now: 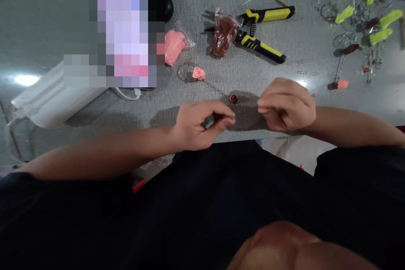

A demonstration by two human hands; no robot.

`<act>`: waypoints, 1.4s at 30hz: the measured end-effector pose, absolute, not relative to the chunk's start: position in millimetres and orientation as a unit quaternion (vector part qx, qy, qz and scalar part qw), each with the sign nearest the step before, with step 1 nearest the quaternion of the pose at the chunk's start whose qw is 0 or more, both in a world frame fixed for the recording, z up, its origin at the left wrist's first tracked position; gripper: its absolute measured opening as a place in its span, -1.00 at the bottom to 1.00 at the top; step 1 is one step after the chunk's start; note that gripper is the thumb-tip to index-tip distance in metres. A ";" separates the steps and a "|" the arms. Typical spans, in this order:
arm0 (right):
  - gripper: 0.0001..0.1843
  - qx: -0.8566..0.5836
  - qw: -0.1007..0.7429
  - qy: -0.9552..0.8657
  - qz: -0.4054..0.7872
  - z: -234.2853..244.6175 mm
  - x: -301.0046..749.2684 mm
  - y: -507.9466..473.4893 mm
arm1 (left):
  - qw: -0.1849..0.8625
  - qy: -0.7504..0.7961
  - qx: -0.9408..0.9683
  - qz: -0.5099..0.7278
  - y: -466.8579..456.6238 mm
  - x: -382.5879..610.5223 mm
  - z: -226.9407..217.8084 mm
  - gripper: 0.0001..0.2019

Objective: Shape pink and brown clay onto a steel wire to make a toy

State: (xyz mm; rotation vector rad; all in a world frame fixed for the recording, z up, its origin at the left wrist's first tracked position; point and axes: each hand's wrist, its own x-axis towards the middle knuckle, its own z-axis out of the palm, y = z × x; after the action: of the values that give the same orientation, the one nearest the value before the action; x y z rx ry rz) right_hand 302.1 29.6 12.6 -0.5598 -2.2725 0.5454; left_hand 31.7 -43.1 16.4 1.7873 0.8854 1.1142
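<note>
My left hand (202, 124) is closed in a pinch, thumb against forefinger, just above the near edge of the table. To its right my right hand (286, 105) is also closed, fingertips bunched and turned toward the left hand. Whatever either pinch may hold is too small or hidden to name. Between and slightly beyond the hands lies a small dark red rose (233, 99), apart from the fingers. A thin twisted wire (215, 87) runs from near it to a pink rose (199, 73), which lies beside a wire loop (185, 72).
Yellow-and-black pliers (268, 14) lie open beyond the hands, with a bag of brown clay-like material (224, 31) over their jaws. A pink bag (174, 46) is left of them. Several wire pieces with green tabs (381, 36) lie at right; a white cylinder (63, 93) at left.
</note>
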 end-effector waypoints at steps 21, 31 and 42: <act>-0.80 -0.084 0.351 -0.898 0.251 2.1 287.8 45.3 | 0.433 0.403 0.690 0.418 -23.0 28.7 13.3 -0.79; -0.65 -0.109 0.359 -0.896 0.238 -0.1 281.2 41.0 | 0.401 0.388 0.728 0.398 -29.5 32.3 11.9 -0.87; -0.45 -0.168 0.448 -0.849 0.223 0.6 271.0 39.9 | 0.336 0.364 0.748 0.442 -27.3 38.4 8.2 -0.73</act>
State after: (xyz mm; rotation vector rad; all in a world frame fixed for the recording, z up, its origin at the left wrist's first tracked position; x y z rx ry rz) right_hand 271.0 39.9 0.6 -0.4165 -2.1011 0.5526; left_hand 38.4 -27.3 8.2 1.9497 0.9487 1.1532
